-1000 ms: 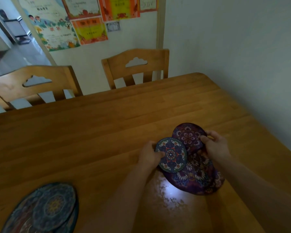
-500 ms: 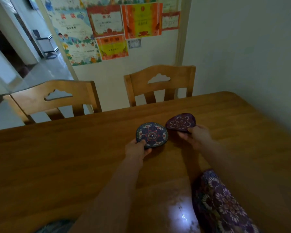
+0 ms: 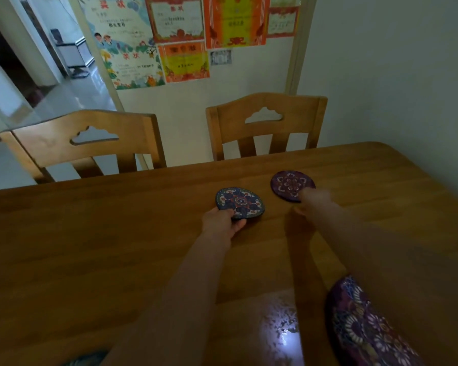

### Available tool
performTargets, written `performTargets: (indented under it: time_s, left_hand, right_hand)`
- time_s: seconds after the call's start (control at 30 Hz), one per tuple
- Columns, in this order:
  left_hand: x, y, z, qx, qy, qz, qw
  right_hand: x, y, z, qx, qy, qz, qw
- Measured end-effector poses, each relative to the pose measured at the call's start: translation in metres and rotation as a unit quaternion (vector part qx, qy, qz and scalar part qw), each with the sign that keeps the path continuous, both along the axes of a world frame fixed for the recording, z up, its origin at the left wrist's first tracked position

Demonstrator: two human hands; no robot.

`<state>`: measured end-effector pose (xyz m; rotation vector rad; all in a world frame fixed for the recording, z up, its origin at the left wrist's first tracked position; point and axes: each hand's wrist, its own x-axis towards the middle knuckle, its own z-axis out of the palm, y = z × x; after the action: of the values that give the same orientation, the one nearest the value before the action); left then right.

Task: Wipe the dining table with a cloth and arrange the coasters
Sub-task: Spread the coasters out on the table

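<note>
Head view: the left hand (image 3: pixel 224 220) pinches the near rim of the blue coaster (image 3: pixel 239 202), its fingers curled on the rim. The coaster spreads from the fingertips toward 12 o'clock, low over the table (image 3: pixel 90 247); whether it lies flat cannot be told. The right hand (image 3: pixel 312 200) is blurred at the near rim of the purple coaster (image 3: pixel 291 184), which lies on the wood at 11 o'clock of that hand. Whether those fingers grasp it or merely touch cannot be told. The purple coaster sits near the blue one, at its 2 o'clock, apart from it.

A large purple flowered mat (image 3: pixel 360 328) lies at 5 o'clock under the right forearm. A bright glare (image 3: pixel 280 331) shines on the brown wooden top. Two wooden chairs (image 3: pixel 265 128) stand at the far edge, at 11 and 12 o'clock. Coloured certificates (image 3: pixel 180 35) hang on the white wall behind them.
</note>
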<state>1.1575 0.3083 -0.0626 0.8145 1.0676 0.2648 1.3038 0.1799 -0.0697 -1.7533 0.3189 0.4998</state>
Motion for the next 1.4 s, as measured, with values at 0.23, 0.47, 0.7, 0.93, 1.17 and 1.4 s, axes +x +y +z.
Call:
performTargets:
  time_s: [0.23, 0.47, 0.7, 0.93, 1.17, 1.4]
  left_hand:
    - [-0.034, 0.021, 0.003, 0.008, 0.002, 0.014, 1.000]
    - [-0.090, 0.107, -0.007, 0.126, 0.060, 0.127, 0.982]
    - [-0.132, 0.197, -0.014, 0.093, 0.068, 0.245, 0.963]
    - [-0.155, 0.218, -0.019, 0.122, 0.039, 0.193, 0.973]
    - [-0.198, 0.183, 0.005, 0.185, 0.142, 0.153, 0.960]
    - [-0.269, 0.112, 0.022, 0.193, 0.082, 0.021, 0.977]
  right_hand:
    - [-0.069, 0.028, 0.008, -0.119, -0.096, 0.162, 0.975]
    - [-0.129, 0.070, 0.009, -0.075, -0.102, 0.274, 0.953]
    - [-0.160, 0.109, 0.007, -0.076, -0.088, 0.362, 0.925]
    - [-0.183, 0.131, 0.005, -0.066, -0.078, 0.384, 0.918]
    - [-0.224, 0.122, 0.017, -0.088, -0.064, 0.414, 0.904]
    - [-0.299, 0.087, 0.022, -0.099, -0.058, 0.513, 0.851]
